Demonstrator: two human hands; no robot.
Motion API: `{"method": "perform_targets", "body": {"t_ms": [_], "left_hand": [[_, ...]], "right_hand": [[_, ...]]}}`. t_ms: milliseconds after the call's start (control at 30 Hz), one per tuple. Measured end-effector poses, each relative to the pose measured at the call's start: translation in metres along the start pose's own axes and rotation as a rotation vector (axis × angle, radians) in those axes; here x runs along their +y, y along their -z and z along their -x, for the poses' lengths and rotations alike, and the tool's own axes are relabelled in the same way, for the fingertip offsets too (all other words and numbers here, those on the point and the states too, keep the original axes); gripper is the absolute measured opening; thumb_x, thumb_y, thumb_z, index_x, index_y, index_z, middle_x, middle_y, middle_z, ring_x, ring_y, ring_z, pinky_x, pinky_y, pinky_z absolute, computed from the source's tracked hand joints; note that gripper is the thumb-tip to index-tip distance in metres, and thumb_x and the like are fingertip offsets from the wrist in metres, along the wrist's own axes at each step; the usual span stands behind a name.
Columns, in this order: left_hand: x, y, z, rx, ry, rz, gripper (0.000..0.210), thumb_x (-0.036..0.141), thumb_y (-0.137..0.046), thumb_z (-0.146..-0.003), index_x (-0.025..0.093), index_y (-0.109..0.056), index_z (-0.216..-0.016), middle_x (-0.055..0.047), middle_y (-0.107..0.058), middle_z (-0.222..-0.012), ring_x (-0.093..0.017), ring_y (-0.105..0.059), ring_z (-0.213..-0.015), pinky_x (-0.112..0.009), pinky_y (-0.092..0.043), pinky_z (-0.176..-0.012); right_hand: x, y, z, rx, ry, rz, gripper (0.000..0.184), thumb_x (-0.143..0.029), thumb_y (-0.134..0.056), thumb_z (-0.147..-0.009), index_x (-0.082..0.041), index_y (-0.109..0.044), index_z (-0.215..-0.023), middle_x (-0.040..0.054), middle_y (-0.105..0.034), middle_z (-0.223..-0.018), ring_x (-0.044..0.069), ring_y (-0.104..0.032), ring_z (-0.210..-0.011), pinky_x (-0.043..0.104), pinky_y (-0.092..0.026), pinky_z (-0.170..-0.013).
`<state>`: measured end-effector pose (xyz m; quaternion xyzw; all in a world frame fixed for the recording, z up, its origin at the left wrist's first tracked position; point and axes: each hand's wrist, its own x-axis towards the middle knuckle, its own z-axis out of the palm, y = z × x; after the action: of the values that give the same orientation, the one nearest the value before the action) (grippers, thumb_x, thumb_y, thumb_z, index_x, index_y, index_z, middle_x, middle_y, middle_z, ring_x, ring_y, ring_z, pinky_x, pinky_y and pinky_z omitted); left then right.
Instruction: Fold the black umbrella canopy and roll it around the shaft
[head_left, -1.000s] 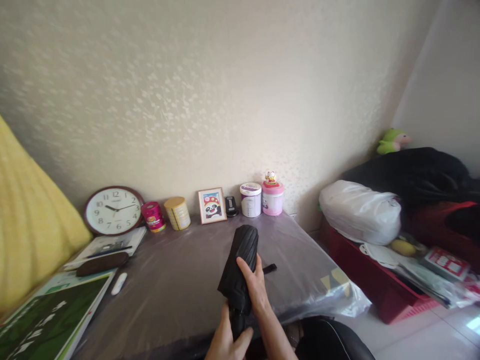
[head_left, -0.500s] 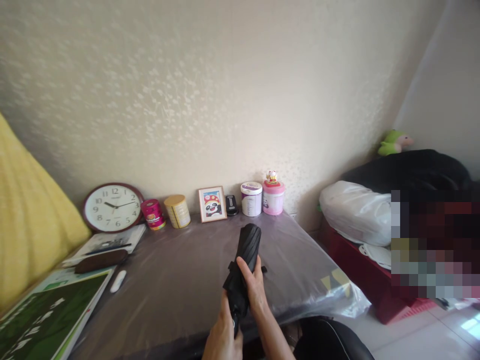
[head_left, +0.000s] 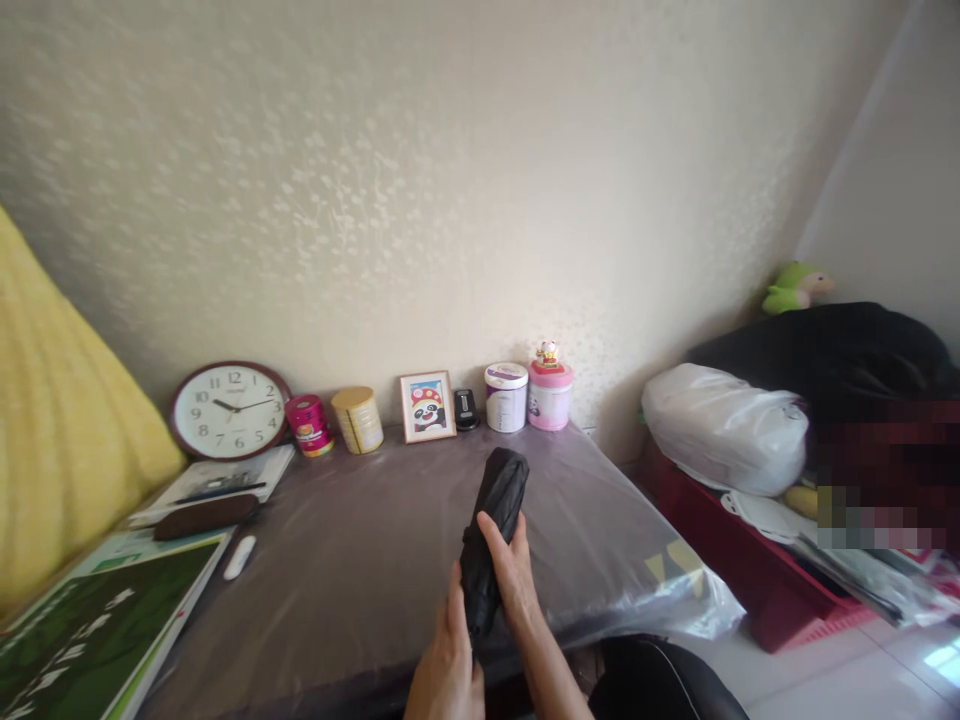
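Observation:
A folded black umbrella [head_left: 501,488] is held up over the near part of the table, its thick end tilted away and slightly right. My right hand [head_left: 513,572] is closed around its right side, thumb lying across the black fabric. Lower down, my left hand [head_left: 450,640] is closed on the umbrella's near end, with fingers along its left side. The handle is mostly hidden by my left hand.
The table [head_left: 360,560] has a clear plastic cover. Along the wall stand a clock [head_left: 229,410], a pink can [head_left: 309,426], a yellow can [head_left: 358,420], a picture frame [head_left: 427,407] and two tubs [head_left: 506,398]. Books [head_left: 112,620] lie left; a black seat [head_left: 660,680] is at the lower right.
The loose strap and flap that stuck out at the umbrella's sides now lie against it. My left fingers have moved up along its left side. The view has shifted slightly.

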<state>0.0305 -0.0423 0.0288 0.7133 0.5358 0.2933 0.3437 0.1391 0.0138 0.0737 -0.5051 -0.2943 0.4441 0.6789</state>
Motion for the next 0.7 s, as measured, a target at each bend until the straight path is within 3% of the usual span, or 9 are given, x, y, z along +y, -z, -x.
{"method": "perform_targets", "body": {"t_ms": [67, 100, 200, 267, 300, 433, 533, 600, 700], "left_hand": [[0.0, 0.003, 0.0, 0.002, -0.03, -0.024, 0.084, 0.011, -0.046, -0.066, 0.01, -0.007, -0.14, -0.022, -0.024, -0.145, -0.028, -0.036, -0.129, -0.035, -0.032, -0.101], [0.002, 0.007, 0.0, -0.021, -0.028, 0.028, 0.085, 0.012, -0.047, -0.067, 0.011, -0.005, -0.141, -0.021, -0.03, -0.142, -0.027, -0.042, -0.125, -0.035, -0.034, -0.1], [0.013, 0.018, 0.001, -0.226, 0.094, 0.345, 0.088, 0.025, -0.052, -0.073, 0.017, 0.004, -0.141, -0.012, -0.062, -0.107, -0.02, -0.064, -0.084, -0.033, -0.048, -0.079], [0.018, 0.022, 0.003, -0.364, 0.214, 0.506, 0.086, 0.034, -0.053, -0.077, 0.018, 0.002, -0.141, -0.003, -0.066, -0.08, -0.016, -0.062, -0.06, -0.029, -0.049, -0.064], [0.019, 0.023, 0.004, -0.384, 0.246, 0.528, 0.084, 0.036, -0.053, -0.077, 0.018, -0.002, -0.141, -0.002, -0.066, -0.076, -0.015, -0.061, -0.058, -0.028, -0.049, -0.062], [0.012, 0.016, 0.002, -0.184, 0.166, 0.321, 0.085, 0.026, -0.056, -0.07, 0.014, -0.01, -0.141, -0.012, -0.062, -0.108, -0.022, -0.062, -0.093, -0.029, -0.047, -0.081], [0.002, 0.012, -0.003, -0.054, 0.063, 0.132, 0.09, 0.017, -0.058, -0.062, 0.008, -0.014, -0.14, -0.021, -0.04, -0.135, -0.029, -0.045, -0.122, -0.032, -0.039, -0.096], [-0.001, 0.012, -0.005, -0.034, 0.033, 0.118, 0.093, 0.016, -0.059, -0.06, 0.009, -0.013, -0.14, -0.02, -0.034, -0.14, -0.03, -0.038, -0.127, -0.033, -0.037, -0.099], [0.001, 0.016, -0.004, -0.093, 0.06, 0.282, 0.092, 0.019, -0.061, -0.064, 0.018, -0.01, -0.142, -0.013, -0.053, -0.125, -0.026, -0.054, -0.112, -0.034, -0.043, -0.093]], "right_hand": [[0.003, 0.001, 0.0, -0.031, -0.035, -0.053, 0.056, -0.046, -0.07, -0.065, -0.019, -0.055, -0.111, 0.0019, -0.066, -0.085, 0.019, -0.062, -0.076, 0.028, -0.05, -0.069], [0.004, 0.001, 0.0, -0.049, -0.065, -0.092, 0.056, -0.047, -0.069, -0.066, -0.019, -0.055, -0.112, 0.0016, -0.066, -0.083, 0.019, -0.062, -0.073, 0.029, -0.051, -0.067], [0.005, 0.004, 0.0, -0.098, -0.161, -0.177, 0.059, -0.051, -0.067, -0.066, -0.018, -0.055, -0.113, 0.0016, -0.066, -0.077, 0.019, -0.063, -0.068, 0.03, -0.051, -0.064], [0.003, 0.005, 0.0, -0.126, -0.185, -0.183, 0.06, -0.053, -0.066, -0.066, -0.017, -0.056, -0.113, 0.0021, -0.066, -0.076, 0.02, -0.063, -0.066, 0.03, -0.051, -0.061], [0.003, 0.005, 0.0, -0.134, -0.176, -0.171, 0.06, -0.053, -0.065, -0.066, -0.017, -0.057, -0.113, 0.0024, -0.066, -0.078, 0.02, -0.063, -0.067, 0.03, -0.051, -0.061], [0.003, 0.003, -0.001, -0.07, -0.07, -0.014, 0.058, -0.05, -0.069, -0.064, -0.019, -0.056, -0.111, 0.0025, -0.067, -0.086, 0.021, -0.063, -0.078, 0.029, -0.05, -0.068], [0.008, 0.002, -0.002, -0.019, 0.0, 0.071, 0.056, -0.048, -0.071, -0.063, -0.019, -0.056, -0.109, 0.0028, -0.066, -0.089, 0.021, -0.062, -0.083, 0.028, -0.05, -0.072], [0.011, 0.002, -0.002, -0.039, -0.012, 0.041, 0.055, -0.048, -0.069, -0.065, -0.018, -0.056, -0.108, 0.0033, -0.066, -0.087, 0.021, -0.062, -0.081, 0.029, -0.05, -0.071], [0.011, 0.003, -0.001, -0.109, -0.113, -0.078, 0.056, -0.051, -0.066, -0.067, -0.016, -0.056, -0.11, 0.0039, -0.066, -0.085, 0.021, -0.063, -0.076, 0.031, -0.051, -0.067]]}}
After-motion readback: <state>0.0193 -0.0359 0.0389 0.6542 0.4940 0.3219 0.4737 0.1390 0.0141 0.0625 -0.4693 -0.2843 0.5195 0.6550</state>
